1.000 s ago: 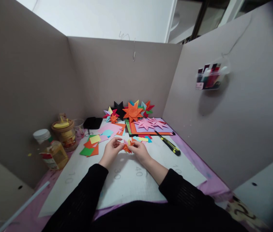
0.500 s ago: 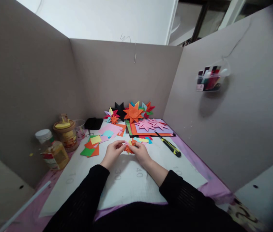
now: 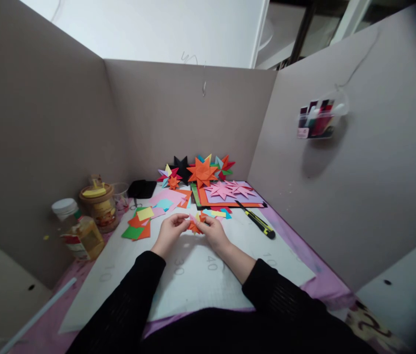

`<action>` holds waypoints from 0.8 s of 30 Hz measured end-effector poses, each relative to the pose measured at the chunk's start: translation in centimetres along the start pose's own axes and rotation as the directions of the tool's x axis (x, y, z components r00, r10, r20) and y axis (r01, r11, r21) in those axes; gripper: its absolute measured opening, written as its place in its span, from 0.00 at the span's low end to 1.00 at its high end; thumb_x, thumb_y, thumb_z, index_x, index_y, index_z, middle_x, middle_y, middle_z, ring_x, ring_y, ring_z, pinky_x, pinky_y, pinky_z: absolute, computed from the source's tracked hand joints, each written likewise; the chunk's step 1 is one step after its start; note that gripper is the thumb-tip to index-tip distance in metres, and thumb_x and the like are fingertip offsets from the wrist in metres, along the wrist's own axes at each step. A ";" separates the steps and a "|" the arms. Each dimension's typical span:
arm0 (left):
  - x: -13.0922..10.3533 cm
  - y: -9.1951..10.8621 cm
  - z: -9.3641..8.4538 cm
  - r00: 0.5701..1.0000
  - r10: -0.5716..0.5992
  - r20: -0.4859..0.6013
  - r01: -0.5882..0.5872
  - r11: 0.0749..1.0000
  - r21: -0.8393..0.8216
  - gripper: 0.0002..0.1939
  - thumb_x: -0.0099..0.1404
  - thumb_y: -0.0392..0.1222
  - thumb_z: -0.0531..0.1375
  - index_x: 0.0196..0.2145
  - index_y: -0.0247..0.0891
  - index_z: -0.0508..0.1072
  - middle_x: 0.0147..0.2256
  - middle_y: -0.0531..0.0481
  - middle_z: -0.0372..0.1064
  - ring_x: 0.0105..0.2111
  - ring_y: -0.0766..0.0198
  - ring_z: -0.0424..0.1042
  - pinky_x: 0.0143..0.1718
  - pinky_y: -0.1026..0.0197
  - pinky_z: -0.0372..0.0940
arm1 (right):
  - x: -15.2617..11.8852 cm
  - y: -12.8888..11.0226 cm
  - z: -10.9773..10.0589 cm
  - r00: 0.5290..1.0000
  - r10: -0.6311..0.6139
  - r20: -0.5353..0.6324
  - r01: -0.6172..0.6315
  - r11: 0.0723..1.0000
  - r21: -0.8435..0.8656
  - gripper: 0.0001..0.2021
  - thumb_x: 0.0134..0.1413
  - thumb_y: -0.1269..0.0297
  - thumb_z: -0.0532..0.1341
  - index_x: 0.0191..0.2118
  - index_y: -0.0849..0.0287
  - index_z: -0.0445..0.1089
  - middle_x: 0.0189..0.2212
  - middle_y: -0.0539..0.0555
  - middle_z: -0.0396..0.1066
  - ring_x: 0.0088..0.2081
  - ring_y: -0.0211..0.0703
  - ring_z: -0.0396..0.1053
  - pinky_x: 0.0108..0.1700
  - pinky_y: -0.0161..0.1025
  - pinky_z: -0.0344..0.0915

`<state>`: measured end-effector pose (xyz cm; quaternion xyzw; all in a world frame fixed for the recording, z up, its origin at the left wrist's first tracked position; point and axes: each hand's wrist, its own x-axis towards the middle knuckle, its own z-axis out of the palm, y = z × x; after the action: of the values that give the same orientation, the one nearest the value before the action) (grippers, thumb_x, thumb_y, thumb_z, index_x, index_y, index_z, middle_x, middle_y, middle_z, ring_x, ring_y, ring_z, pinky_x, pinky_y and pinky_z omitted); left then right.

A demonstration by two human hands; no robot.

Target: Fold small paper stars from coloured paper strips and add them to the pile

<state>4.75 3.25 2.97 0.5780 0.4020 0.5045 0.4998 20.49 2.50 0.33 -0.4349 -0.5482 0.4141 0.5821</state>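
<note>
Between my hands is a small folded paper piece (image 3: 194, 226) in orange, pink and yellow, held just above the white board (image 3: 193, 285). My left hand (image 3: 171, 230) pinches its left side with thumb and forefinger. On the other side, my right hand (image 3: 213, 231) grips the orange part, thumb in front. The fingers hide much of the folds. Just behind my right hand lie small yellow and blue paper slips (image 3: 226, 213). Loose orange and green paper squares (image 3: 137, 228) are left of my left hand.
Folded paper stars (image 3: 202, 172) lean against the back wall. Pink stars (image 3: 222, 190) lie on stacked paper sheets. A yellow-black utility knife (image 3: 257, 221) rests at the right. On the left stand a capped bottle (image 3: 82, 236), a lidded jar (image 3: 101, 206) and a clear cup (image 3: 120, 195).
The view has shifted very slightly. My left hand looks a little more closed near the paper piece; both hands otherwise stay in place.
</note>
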 end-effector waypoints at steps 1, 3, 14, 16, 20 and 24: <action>0.0 -0.1 0.0 1.000 -0.007 -0.005 0.007 1.000 0.001 0.18 0.49 0.45 0.66 0.36 0.31 0.73 0.25 0.51 0.69 0.25 0.68 0.67 0.29 0.65 0.62 | 0.0 -0.1 0.0 1.000 0.001 -0.001 -0.001 1.000 -0.003 0.12 0.44 0.58 0.63 0.22 0.62 0.69 0.19 0.49 0.65 0.24 0.36 0.61 0.28 0.34 0.58; 0.0 -0.2 0.1 1.000 -0.019 -0.014 0.019 1.000 0.005 0.18 0.49 0.45 0.66 0.35 0.31 0.73 0.26 0.50 0.70 0.25 0.68 0.68 0.29 0.65 0.63 | 0.0 -0.1 0.1 1.000 -0.001 0.007 0.001 1.000 0.003 0.12 0.44 0.58 0.63 0.22 0.62 0.69 0.20 0.49 0.66 0.24 0.36 0.61 0.29 0.34 0.58; 0.0 -0.1 0.2 0.997 0.009 -0.082 -0.006 1.000 0.030 0.13 0.49 0.44 0.65 0.29 0.31 0.72 0.24 0.50 0.71 0.25 0.68 0.68 0.28 0.66 0.62 | 0.0 -0.2 -0.1 0.997 0.003 0.080 -0.002 1.000 -0.017 0.12 0.45 0.57 0.63 0.25 0.63 0.71 0.21 0.50 0.69 0.24 0.37 0.63 0.29 0.33 0.59; -0.1 0.0 0.3 0.995 0.012 -0.095 -0.009 1.000 0.028 0.13 0.49 0.44 0.65 0.28 0.32 0.72 0.24 0.50 0.71 0.24 0.68 0.68 0.28 0.66 0.62 | 0.0 -0.2 -0.2 0.996 0.003 0.087 0.001 0.999 -0.038 0.10 0.44 0.59 0.63 0.25 0.62 0.71 0.21 0.50 0.69 0.24 0.37 0.64 0.30 0.34 0.60; -0.1 0.0 0.4 0.997 0.005 -0.071 -0.004 1.000 0.025 0.13 0.48 0.45 0.65 0.28 0.32 0.72 0.24 0.50 0.71 0.24 0.67 0.69 0.27 0.65 0.63 | 0.0 -0.3 -0.2 0.997 0.001 0.080 0.003 0.999 -0.050 0.08 0.44 0.62 0.62 0.27 0.62 0.72 0.23 0.50 0.71 0.26 0.38 0.66 0.32 0.34 0.61; 0.1 -0.4 0.2 0.999 0.007 -0.046 -0.006 1.000 0.019 0.14 0.51 0.47 0.63 0.31 0.33 0.72 0.25 0.50 0.71 0.25 0.65 0.70 0.29 0.64 0.65 | 0.1 -0.4 -0.2 0.999 0.014 0.043 -0.013 0.999 -0.043 0.08 0.43 0.64 0.61 0.29 0.62 0.73 0.26 0.51 0.73 0.28 0.40 0.67 0.33 0.36 0.62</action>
<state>4.95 3.38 2.63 0.5723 0.4164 0.5154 0.4831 20.75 2.44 0.70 -0.4419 -0.5666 0.4154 0.5578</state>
